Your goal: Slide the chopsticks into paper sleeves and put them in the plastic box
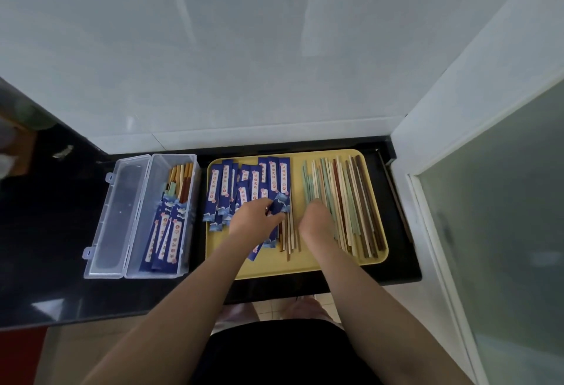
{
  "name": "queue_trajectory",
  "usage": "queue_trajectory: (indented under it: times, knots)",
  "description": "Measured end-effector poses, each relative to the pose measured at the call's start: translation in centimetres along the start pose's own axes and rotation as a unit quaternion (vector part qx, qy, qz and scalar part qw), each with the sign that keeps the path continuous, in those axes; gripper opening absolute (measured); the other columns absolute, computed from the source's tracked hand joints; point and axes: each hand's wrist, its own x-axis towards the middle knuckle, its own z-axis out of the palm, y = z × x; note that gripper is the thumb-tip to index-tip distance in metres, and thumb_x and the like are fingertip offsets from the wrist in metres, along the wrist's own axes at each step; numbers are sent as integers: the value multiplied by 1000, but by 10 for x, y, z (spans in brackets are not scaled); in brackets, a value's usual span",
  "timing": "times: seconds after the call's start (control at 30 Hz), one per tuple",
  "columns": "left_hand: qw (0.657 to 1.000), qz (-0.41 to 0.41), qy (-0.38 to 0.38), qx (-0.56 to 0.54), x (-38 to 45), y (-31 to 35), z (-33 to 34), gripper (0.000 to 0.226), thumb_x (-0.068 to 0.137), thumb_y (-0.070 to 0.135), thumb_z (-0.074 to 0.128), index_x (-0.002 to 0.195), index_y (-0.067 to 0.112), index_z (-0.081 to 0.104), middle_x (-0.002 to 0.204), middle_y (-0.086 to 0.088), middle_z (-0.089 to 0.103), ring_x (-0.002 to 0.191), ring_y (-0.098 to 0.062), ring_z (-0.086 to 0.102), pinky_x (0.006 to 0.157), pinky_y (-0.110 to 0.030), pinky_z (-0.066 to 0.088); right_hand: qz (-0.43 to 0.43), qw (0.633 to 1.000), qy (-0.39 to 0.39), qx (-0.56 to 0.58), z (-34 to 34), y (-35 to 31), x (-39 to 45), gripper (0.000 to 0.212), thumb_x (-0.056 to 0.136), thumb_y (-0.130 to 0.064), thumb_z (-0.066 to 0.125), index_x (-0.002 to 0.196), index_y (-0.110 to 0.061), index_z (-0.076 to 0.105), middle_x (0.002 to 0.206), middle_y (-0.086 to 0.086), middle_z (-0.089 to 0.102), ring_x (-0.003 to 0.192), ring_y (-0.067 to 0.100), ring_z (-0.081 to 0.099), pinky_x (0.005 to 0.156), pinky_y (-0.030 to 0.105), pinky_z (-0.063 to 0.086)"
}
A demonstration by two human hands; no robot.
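A black, glossy countertop (61,262) runs along a white tiled wall and carries two things directly. A yellow tray (305,268) sits toward its right end, close to the back edge. Just beside the tray, on its left, lies a clear plastic box (158,271), its hinged lid (119,216) folded open flat onto the counter.

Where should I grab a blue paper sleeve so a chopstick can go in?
Probably pinch a sleeve at its near end, from above, as the left hand does. The sleeves lie flat, overlapping on the tray, so thin edges lift easiest. Which end opens, I cannot tell.
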Motion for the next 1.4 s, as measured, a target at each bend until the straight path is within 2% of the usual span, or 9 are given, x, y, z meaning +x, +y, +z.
queue_trajectory:
  times: [0.13,0.23,0.47,0.57,0.7,1.0,1.13,1.3,1.4]
  knots:
    - [993,-24,-17,-117,5,-2,3,12,96,24,59,105,21,53,91,-3,62,81,-21,66,74,-40,60,14,999,23,44,-18,3,2,13,102,-14,54,111,-10,61,88,0,61,80,17,64,73,31,58]
    - [979,-40,-36,-194,7,4,4,17,97,16,55,112,21,50,95,-9,61,75,-23,61,68,-38,56,-10,990,75,117,-47,5,3,18,104,-19,52,120,-15,59,87,-4,61,75,13,65,70,30,59]
    - [970,-56,-66,-226,5,22,1,26,94,42,64,86,18,61,75,-2,52,62,-13,44,61,-28,41,-26,891,110,439,-115,-4,7,15,100,-24,61,99,-12,70,76,2,66,58,7,59,60,23,50]
    - [968,-68,-87,-227,4,25,-1,39,89,51,67,71,17,69,70,-4,63,58,-14,53,59,-27,47,-50,866,96,488,-132,-10,5,17,101,-25,57,102,-13,69,66,1,59,54,9,54,60,30,53]
    - [963,-73,-112,-234,0,30,-3,38,81,50,75,76,13,68,77,0,73,63,-15,64,64,-25,56,-79,849,72,517,-138,-18,0,15,104,-20,52,103,-12,64,61,-6,62,56,14,61,67,41,58]
    - [968,-15,-136,-210,-5,37,-6,53,77,52,78,89,2,63,59,-2,54,50,-12,51,55,-25,50,-125,893,50,429,-129,-23,-3,13,103,-18,56,111,-9,61,78,6,69,60,16,67,67,38,63]
    - [937,28,-127,-326,-13,50,-10,40,92,46,66,97,8,56,58,0,53,46,-13,45,49,-25,44,-139,919,49,367,-118,-18,-4,44,97,-11,65,134,-26,45,90,1,69,71,11,70,66,25,61]
    - [887,-79,-140,-433,-10,67,-13,27,98,32,37,94,9,52,63,-5,53,51,-16,44,49,-30,39,-175,955,-31,236,-94,-11,1,24,104,-24,55,128,-22,63,108,-2,69,79,2,66,66,15,54]
    - [885,-125,-120,-432,-9,64,-15,21,99,19,37,92,8,52,65,-6,53,52,-16,45,50,-30,40,-125,971,-34,202,-79,-7,3,24,107,-25,49,127,-22,62,101,-2,67,81,9,67,71,22,57]
